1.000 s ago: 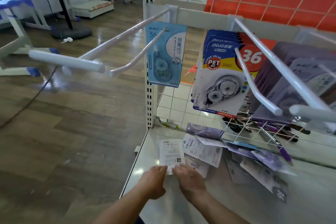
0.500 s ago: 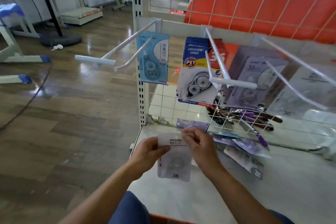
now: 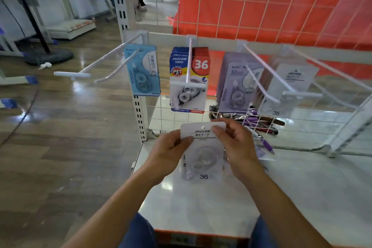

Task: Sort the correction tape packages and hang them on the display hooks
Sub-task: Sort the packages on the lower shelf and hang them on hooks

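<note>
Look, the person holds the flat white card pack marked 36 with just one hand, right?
No, with both: the left hand pinches the flat white card pack marked 36 at its left edge, the right hand near its top right. The head view shows it.

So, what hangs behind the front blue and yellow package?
Behind the blue and yellow package hang more packages of the same design; only their top edges show. Their fronts are covered.

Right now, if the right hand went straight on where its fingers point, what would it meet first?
The fingers of the right hand point up-left over the white JINUO package they pinch. Past it, probably the blue-and-yellow JINUO packages hanging on their hook; depth is unclear.
</note>
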Demonstrator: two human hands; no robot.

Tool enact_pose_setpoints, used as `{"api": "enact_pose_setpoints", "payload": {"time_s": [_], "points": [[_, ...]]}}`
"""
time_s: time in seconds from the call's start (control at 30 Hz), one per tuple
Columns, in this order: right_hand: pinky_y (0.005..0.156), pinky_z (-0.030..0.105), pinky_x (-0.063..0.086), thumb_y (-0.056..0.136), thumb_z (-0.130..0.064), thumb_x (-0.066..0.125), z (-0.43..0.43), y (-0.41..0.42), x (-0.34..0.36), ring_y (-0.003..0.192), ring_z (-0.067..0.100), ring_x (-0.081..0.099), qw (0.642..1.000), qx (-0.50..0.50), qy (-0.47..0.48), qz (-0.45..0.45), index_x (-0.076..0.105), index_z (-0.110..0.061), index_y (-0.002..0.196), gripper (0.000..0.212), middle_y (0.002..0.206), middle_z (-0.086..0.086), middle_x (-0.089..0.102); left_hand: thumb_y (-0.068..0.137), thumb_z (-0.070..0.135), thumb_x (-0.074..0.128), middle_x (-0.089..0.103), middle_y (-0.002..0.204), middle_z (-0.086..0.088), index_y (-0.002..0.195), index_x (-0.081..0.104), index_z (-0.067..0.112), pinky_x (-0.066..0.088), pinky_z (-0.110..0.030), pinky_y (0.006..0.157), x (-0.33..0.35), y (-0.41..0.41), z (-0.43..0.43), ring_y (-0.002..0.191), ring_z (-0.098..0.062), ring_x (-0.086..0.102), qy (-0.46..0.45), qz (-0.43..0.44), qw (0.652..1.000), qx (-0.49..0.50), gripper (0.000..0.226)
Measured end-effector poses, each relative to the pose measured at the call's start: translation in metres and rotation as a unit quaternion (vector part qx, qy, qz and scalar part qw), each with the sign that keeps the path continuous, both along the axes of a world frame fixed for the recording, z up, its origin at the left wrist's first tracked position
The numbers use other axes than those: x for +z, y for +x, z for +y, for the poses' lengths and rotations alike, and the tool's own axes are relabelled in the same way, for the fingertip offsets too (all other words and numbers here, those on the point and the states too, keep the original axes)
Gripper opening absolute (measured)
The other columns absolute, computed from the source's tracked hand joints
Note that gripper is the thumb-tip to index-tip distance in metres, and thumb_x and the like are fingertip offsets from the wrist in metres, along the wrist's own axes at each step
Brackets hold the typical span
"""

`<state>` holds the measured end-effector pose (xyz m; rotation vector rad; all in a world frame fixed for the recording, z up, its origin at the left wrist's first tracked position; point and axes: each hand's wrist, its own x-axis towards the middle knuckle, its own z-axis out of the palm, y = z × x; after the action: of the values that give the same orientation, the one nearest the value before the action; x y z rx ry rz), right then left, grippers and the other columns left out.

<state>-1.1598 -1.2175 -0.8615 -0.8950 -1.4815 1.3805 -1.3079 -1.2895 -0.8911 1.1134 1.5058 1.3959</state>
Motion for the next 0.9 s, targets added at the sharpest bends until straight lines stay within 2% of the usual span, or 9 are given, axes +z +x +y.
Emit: {"api": "enact_pose_setpoints", "payload": {"time_s": [0.07,0.2,0.3,0.33,0.47,0.57,0.73,0.9], "points": [[0.076,0.038,0.053,0.086,-0.001,0.062,0.005,0.015,0.008,0.074,0.016,0.065,1.000,-0.014,0.004,0.011,0.068,-0.020,0.082,0.020,0.073,-0.001,0.071,0.096,0.018,0.054,0.075,0.098,-0.001,0.093,0.072,0.027,0.053,-0.053,0.089,0.010,0.016,0.009,0.093,-0.024,0.070,0.007,0.006,1.000,0.005,0.020],[0.085,0.055,0.052,0.087,-0.005,0.063,0.014,0.050,0.020,0.086,0.038,0.064,0.999,-0.047,0.016,0.022,0.067,-0.013,0.085,0.009,0.090,0.022,0.068,0.096,0.015,0.055,0.075,0.092,0.004,0.085,0.073,0.035,0.055,-0.048,0.088,0.029,0.052,0.025,0.090,-0.018,0.071,0.013,0.029,0.999,0.002,0.029],[0.084,0.047,0.053,0.087,-0.003,0.062,0.020,0.077,0.030,0.082,0.027,0.063,0.997,-0.072,0.026,0.028,0.067,-0.014,0.086,0.012,0.088,0.019,0.067,0.087,0.031,0.058,0.075,0.093,0.000,0.091,0.073,0.032,0.055,-0.051,0.086,0.039,0.079,0.037,0.090,-0.024,0.070,0.032,0.059,0.998,-0.004,0.016],[0.083,0.045,0.053,0.087,-0.003,0.062,0.022,0.086,0.033,0.081,0.024,0.062,0.996,-0.078,0.024,0.036,0.067,-0.016,0.085,0.014,0.087,0.017,0.067,0.084,0.035,0.057,0.074,0.092,-0.003,0.091,0.072,0.029,0.055,-0.053,0.083,0.041,0.087,0.042,0.089,-0.028,0.069,0.038,0.068,0.997,-0.002,0.018],[0.072,0.027,0.055,0.086,-0.003,0.062,0.028,0.118,0.039,0.076,0.012,0.063,0.993,-0.099,0.014,0.064,0.067,-0.018,0.083,0.017,0.079,0.002,0.068,0.091,0.021,0.061,0.074,0.092,-0.007,0.087,0.070,0.026,0.055,-0.054,0.082,0.049,0.119,0.057,0.091,-0.030,0.069,0.056,0.071,0.996,-0.001,0.011],[0.062,0.018,0.052,0.087,-0.006,0.063,0.030,0.146,0.043,0.073,0.007,0.064,0.992,-0.110,0.024,0.066,0.068,-0.018,0.086,0.013,0.078,-0.002,0.069,0.089,0.021,0.062,0.074,0.092,0.000,0.083,0.071,0.034,0.056,-0.051,0.083,0.055,0.144,0.064,0.090,-0.025,0.070,0.068,0.078,0.995,-0.012,0.017],[0.062,0.019,0.052,0.087,-0.008,0.062,0.031,0.181,0.054,0.076,0.011,0.068,0.989,-0.118,0.039,0.078,0.068,-0.018,0.088,0.012,0.082,-0.003,0.072,0.089,0.027,0.059,0.074,0.092,0.009,0.084,0.070,0.047,0.057,-0.048,0.081,0.070,0.175,0.067,0.088,-0.019,0.070,0.093,0.111,0.988,-0.044,0.023],[0.062,0.019,0.053,0.086,-0.005,0.061,0.033,0.201,0.066,0.075,0.009,0.068,0.987,-0.115,0.064,0.095,0.068,-0.019,0.085,0.016,0.077,-0.007,0.072,0.092,0.022,0.060,0.072,0.090,-0.004,0.084,0.066,0.041,0.055,-0.050,0.077,0.086,0.191,0.068,0.084,-0.028,0.066,0.153,0.164,0.973,-0.051,0.022]]}}
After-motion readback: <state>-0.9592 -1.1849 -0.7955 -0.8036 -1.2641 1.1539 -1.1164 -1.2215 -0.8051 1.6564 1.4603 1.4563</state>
